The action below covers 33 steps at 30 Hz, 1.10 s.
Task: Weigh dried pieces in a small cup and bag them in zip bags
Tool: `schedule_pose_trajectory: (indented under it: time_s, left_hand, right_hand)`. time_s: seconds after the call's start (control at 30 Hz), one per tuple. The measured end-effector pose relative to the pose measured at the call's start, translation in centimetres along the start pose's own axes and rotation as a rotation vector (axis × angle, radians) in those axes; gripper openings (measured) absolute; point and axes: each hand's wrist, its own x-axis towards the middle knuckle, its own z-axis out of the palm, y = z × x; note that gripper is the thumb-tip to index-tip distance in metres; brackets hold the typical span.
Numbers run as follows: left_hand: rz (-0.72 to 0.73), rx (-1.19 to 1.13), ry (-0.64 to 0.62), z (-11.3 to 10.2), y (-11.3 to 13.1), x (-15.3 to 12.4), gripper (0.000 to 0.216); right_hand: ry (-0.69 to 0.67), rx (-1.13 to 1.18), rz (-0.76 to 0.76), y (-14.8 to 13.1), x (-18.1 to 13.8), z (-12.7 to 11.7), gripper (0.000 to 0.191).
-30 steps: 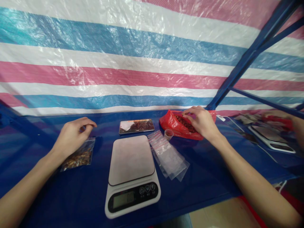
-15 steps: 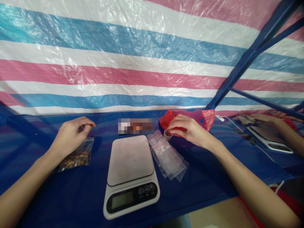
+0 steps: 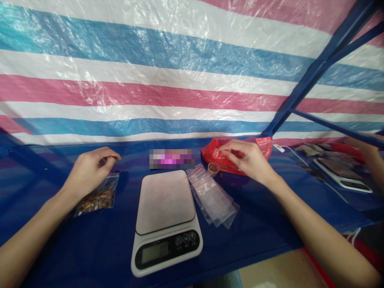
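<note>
My left hand (image 3: 88, 170) rests curled over the top edge of a small clear bag of brown pieces (image 3: 96, 197), fingertips pinched together. My right hand (image 3: 247, 160) hovers over a red plastic bag (image 3: 264, 146) of reddish-brown pieces, fingers bent and partly pinched; whether they hold anything I cannot make out. A small clear cup (image 3: 213, 169) with brown contents stands just left of that hand. A white kitchen scale (image 3: 165, 218) sits in front of me with nothing on its platform. A stack of empty clear zip bags (image 3: 213, 197) lies to its right.
A phone (image 3: 171, 158) lies behind the scale on the blue table (image 3: 270, 224). A striped tarp hangs behind. A blue frame bar (image 3: 312, 68) rises at the right; beyond it another person's hand (image 3: 367, 154) works at a second scale (image 3: 342, 176).
My right hand moved from inside the red bag left to the small cup, then back right above the bag. My left hand stayed put.
</note>
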Motion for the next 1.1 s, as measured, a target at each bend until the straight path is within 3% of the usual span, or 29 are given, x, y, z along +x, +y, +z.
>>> schedule_pose_trajectory:
  time_s: [0.1,0.27,0.43,0.6,0.83,1.1]
  left_hand:
    - [0.003,0.000,-0.005,0.0,0.0,0.0,0.032]
    - [0.005,0.024,-0.006,-0.1,-0.1,-0.1,0.033]
    - [0.011,0.014,0.008,-0.2,0.2,0.1,0.032]
    - [-0.002,0.012,-0.013,-0.2,0.2,0.0,0.032]
    - [-0.002,0.006,-0.017,-0.2,0.2,0.0,0.032]
    - [0.005,0.015,-0.001,-0.4,-0.1,0.1,0.033]
  right_hand:
    - [0.040,-0.037,0.109,1.6,0.0,-1.1,0.017]
    - [-0.267,0.151,0.061,1.6,-0.1,-2.0,0.017]
    - [-0.471,0.223,-0.016,1.8,-0.6,-0.4,0.016]
    - [-0.531,0.129,-0.050,3.0,-1.1,0.8,0.012]
    - [-0.488,0.192,-0.017,1.7,-0.7,0.0,0.023]
    - [-0.582,0.153,-0.004,4.0,-1.4,1.1,0.016]
